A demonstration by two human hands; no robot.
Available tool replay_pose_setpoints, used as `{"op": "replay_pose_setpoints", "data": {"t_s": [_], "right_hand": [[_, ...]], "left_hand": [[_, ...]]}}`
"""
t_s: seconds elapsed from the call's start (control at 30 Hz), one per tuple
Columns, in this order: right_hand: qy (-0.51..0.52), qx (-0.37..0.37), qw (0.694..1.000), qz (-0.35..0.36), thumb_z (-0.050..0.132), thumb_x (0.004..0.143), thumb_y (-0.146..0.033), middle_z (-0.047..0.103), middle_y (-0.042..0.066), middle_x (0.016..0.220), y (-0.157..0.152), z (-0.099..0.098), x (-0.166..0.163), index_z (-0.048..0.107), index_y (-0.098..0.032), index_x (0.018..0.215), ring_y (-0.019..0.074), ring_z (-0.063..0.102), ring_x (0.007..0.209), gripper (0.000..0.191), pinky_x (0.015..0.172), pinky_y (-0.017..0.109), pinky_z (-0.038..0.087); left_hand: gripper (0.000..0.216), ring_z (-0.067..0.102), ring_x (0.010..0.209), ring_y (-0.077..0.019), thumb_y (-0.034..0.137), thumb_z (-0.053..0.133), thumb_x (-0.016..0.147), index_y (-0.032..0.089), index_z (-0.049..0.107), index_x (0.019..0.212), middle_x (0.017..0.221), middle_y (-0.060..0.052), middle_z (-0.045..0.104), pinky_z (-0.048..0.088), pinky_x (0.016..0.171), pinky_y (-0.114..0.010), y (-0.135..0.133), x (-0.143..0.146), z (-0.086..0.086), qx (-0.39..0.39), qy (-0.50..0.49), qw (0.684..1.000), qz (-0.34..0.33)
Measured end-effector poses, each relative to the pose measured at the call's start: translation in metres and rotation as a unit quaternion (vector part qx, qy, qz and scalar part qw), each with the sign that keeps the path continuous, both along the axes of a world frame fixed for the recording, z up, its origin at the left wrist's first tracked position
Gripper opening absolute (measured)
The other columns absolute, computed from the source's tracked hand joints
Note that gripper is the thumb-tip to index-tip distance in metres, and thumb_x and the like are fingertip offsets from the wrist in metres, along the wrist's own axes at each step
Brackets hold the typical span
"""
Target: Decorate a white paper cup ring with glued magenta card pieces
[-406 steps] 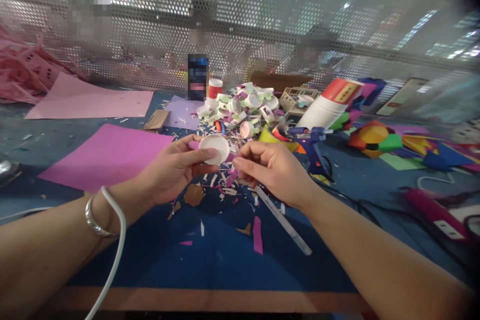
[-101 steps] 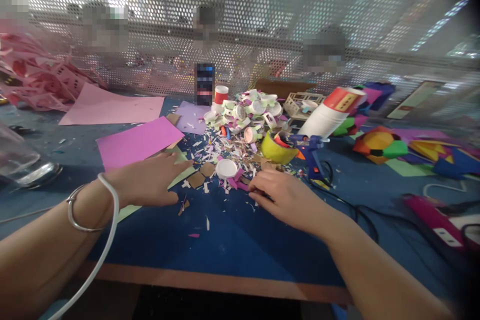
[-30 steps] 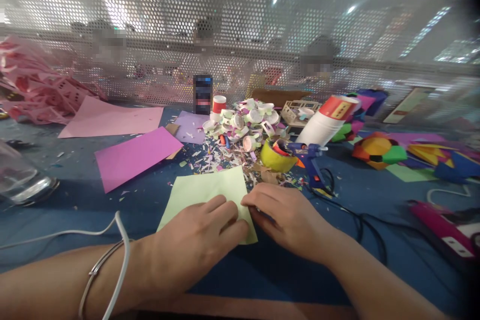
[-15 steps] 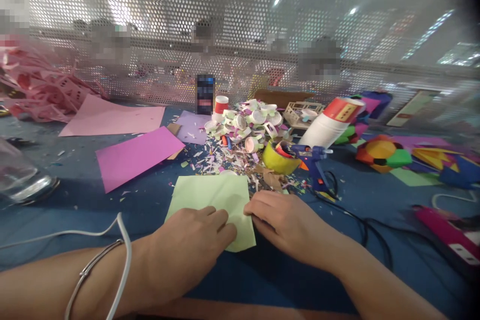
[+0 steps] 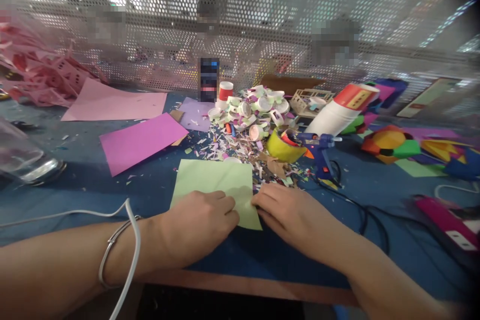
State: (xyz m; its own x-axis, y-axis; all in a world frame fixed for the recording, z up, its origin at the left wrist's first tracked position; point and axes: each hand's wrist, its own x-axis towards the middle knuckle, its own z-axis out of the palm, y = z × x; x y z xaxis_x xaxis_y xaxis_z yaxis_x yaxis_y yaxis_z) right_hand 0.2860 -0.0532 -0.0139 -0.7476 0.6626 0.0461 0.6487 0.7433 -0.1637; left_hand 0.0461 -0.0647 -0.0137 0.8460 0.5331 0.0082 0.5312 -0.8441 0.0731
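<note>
A sheet of pale green paper (image 5: 215, 176) lies on the blue table in front of me. My left hand (image 5: 202, 225) is closed at its near edge, fingers curled over and their tips hidden from view. On the right side of the sheet, my right hand (image 5: 290, 212) has its fingers pressed together at the paper's edge. The near left part of the sheet is covered by my left hand. A bracelet (image 5: 108, 252) circles my left wrist, and a white cable (image 5: 135, 245) runs across that wrist.
Paper scraps and small paper-wrapped rings (image 5: 258, 105) are heaped beyond the sheet. A blue glue gun (image 5: 318, 152) stands by a yellow tape roll (image 5: 281, 147). Stacked paper cups (image 5: 337, 110) lean behind it. Magenta paper (image 5: 142, 142) and a glass (image 5: 28, 157) are left; a pink power strip (image 5: 446, 222) is right.
The view has tilted down, showing more of the table's front edge. My left hand has shifted slightly along the paper's near edge; my right hand stays at the right edge.
</note>
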Motion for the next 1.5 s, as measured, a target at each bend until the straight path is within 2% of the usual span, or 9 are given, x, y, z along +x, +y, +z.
{"op": "replay_pose_setpoints", "data": {"t_s": [0.27,0.47,0.63,0.77,0.87,1.0,1.13,1.3,1.5], "right_hand": [[0.09,0.061,0.994,-0.016,0.05,0.094,-0.008,0.066,0.011,0.106,-0.037,-0.008,0.0,0.063,-0.016,0.111,0.0246,0.062,0.092,0.022,0.081,0.042,0.055],[0.133,0.078,0.988,-0.019,0.049,0.095,-0.005,0.068,0.009,0.096,-0.051,-0.012,0.003,0.064,-0.017,0.102,0.0222,0.061,0.085,0.021,0.075,0.038,0.054],[0.149,0.07,0.985,-0.046,0.052,0.095,-0.008,0.069,0.008,0.098,-0.063,-0.024,0.017,0.065,-0.018,0.106,0.022,0.06,0.087,0.02,0.075,0.036,0.052],[0.16,0.066,0.983,-0.067,0.055,0.096,-0.011,0.068,0.008,0.102,-0.071,-0.031,0.025,0.066,-0.018,0.111,0.0219,0.058,0.091,0.02,0.083,0.039,0.05],[0.169,0.058,0.981,-0.074,0.057,0.096,-0.012,0.067,0.008,0.103,-0.072,-0.032,0.024,0.066,-0.018,0.112,0.0216,0.058,0.094,0.019,0.086,0.039,0.049],[0.185,0.032,0.978,-0.091,0.058,0.097,-0.013,0.067,0.007,0.102,-0.07,-0.03,0.021,0.067,-0.018,0.105,0.0202,0.058,0.094,0.014,0.086,0.038,0.048],[0.214,0.02,0.97,-0.115,0.058,0.097,-0.014,0.066,0.006,0.099,-0.068,-0.032,0.019,0.066,-0.02,0.102,0.0191,0.059,0.093,0.011,0.086,0.037,0.047],[0.261,0.002,0.953,-0.151,0.059,0.097,-0.017,0.064,0.005,0.093,-0.067,-0.033,0.016,0.063,-0.02,0.093,0.0182,0.06,0.09,0.007,0.082,0.034,0.048],[0.284,-0.036,0.94,-0.186,0.06,0.097,-0.02,0.063,0.005,0.091,-0.065,-0.032,0.014,0.063,-0.02,0.09,0.0184,0.061,0.089,0.008,0.081,0.033,0.049]], "left_hand": [[0.013,0.062,0.076,-0.0228,0.014,0.054,0.095,0.018,0.061,0.085,0.084,-0.004,0.064,0.049,0.053,-0.036,0.001,0.0,-0.01,0.04,-0.047,0.998,-0.027],[0.016,0.06,0.077,-0.0215,0.018,0.049,0.098,0.017,0.06,0.088,0.086,-0.004,0.063,0.048,0.053,-0.036,-0.01,0.005,-0.01,0.05,-0.091,0.991,-0.082],[0.018,0.06,0.078,-0.0218,0.018,0.047,0.099,0.017,0.062,0.089,0.089,-0.004,0.064,0.052,0.059,-0.037,-0.014,0.006,-0.004,0.0,-0.065,0.996,-0.068],[0.015,0.064,0.085,-0.0217,0.017,0.052,0.096,0.017,0.067,0.092,0.095,-0.005,0.065,0.056,0.069,-0.036,-0.012,0.005,0.008,-0.103,-0.031,0.994,-0.026],[0.015,0.065,0.091,-0.0204,0.012,0.06,0.09,0.017,0.069,0.101,0.099,-0.005,0.066,0.056,0.077,-0.033,-0.01,-0.003,0.011,-0.183,-0.071,0.981,0.007],[0.024,0.065,0.09,-0.0183,0.009,0.062,0.085,0.02,0.066,0.106,0.1,-0.003,0.067,0.053,0.08,-0.032,-0.013,-0.026,-0.001,-0.212,-0.17,0.958,0.088],[0.022,0.067,0.086,-0.0145,0.018,0.062,0.087,0.025,0.065,0.107,0.098,0.001,0.071,0.052,0.077,-0.028,-0.023,-0.047,-0.015,-0.276,-0.238,0.902,0.232],[0.027,0.059,0.065,-0.0118,0.028,0.058,0.092,0.026,0.056,0.119,0.083,0.004,0.069,0.049,0.064,-0.025,-0.037,-0.054,-0.022,-0.251,-0.292,0.868,0.314],[0.032,0.054,0.059,-0.0117,0.024,0.056,0.092,0.026,0.05,0.123,0.078,0.004,0.06,0.047,0.059,-0.025,-0.044,-0.05,-0.027,-0.187,-0.294,0.875,0.336]]}}
